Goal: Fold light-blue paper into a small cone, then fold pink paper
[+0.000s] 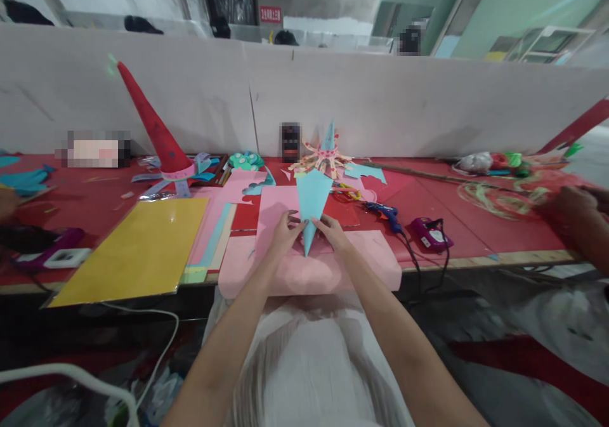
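Note:
A light blue paper cone (314, 198) points its narrow tip toward me, its wide end facing the wall. My left hand (288, 229) grips its left side near the tip, thumb on top. On the opposite side my right hand (332, 230) is closed on the same cone, thumb also on the paper. Whether the cone's seam is fastened I cannot tell. Beneath it lie a pink paper sheet (271, 208) and a folded pink piece (375, 262) at the table edge. Behind the cone stands a small decorated blue paper cone (328, 138) with fringed strips around its base.
On the left are a tall red cone hat (155, 122) and a yellow sheet (137, 243). To the right lie a blue glue gun (386, 215), scissors (351, 192), a purple box (431, 235) with cables and a long stick (428, 173). Another person's hands (571, 208) work at far right.

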